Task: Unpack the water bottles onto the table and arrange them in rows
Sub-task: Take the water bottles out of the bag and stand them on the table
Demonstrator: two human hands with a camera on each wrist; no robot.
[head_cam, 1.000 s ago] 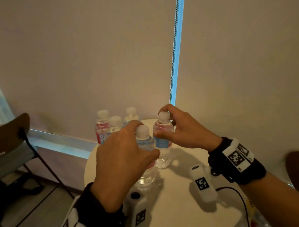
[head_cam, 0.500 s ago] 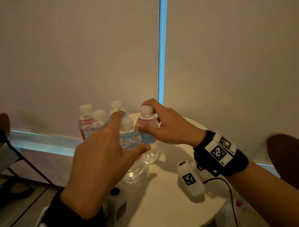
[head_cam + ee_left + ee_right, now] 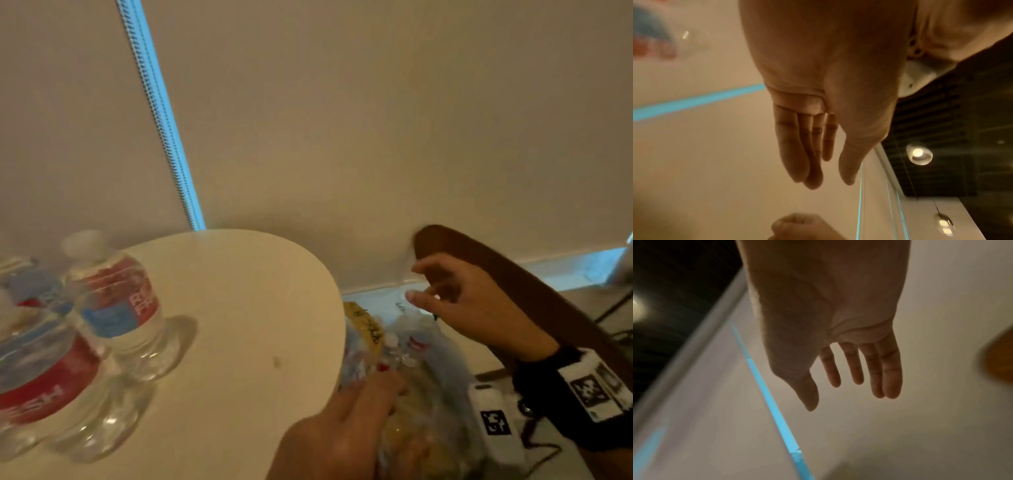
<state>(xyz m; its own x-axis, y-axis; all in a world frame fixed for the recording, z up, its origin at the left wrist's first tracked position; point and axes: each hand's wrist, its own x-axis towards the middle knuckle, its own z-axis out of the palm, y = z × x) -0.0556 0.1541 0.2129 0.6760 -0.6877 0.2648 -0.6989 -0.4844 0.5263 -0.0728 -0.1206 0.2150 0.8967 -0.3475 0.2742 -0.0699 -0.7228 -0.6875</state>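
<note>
Several clear water bottles with red and blue labels stand at the left of the round white table (image 3: 239, 291); the nearest are one bottle (image 3: 113, 301) and another bottle (image 3: 41, 377). Past the table's right edge, lower down, lies a plastic-wrapped pack of bottles (image 3: 411, 346). My left hand (image 3: 342, 428) reaches over the table edge with its fingertips at the pack; its fingers (image 3: 809, 154) are straight and hold nothing. My right hand (image 3: 455, 301) hovers above the pack, empty, with fingers (image 3: 857, 366) extended. A blurred bottle (image 3: 653, 40) shows in the left wrist view.
A brown chair back (image 3: 513, 274) curves right behind my right hand. Closed roller blinds with a bright blue gap (image 3: 164, 130) fill the background, with a window sill (image 3: 582, 267) at the right. The pack sits in the narrow space between table and chair.
Both hands have let go of the bottles they held on the table and moved right, down to the pack. The view has swung right, leaving the standing bottles at the left edge.
</note>
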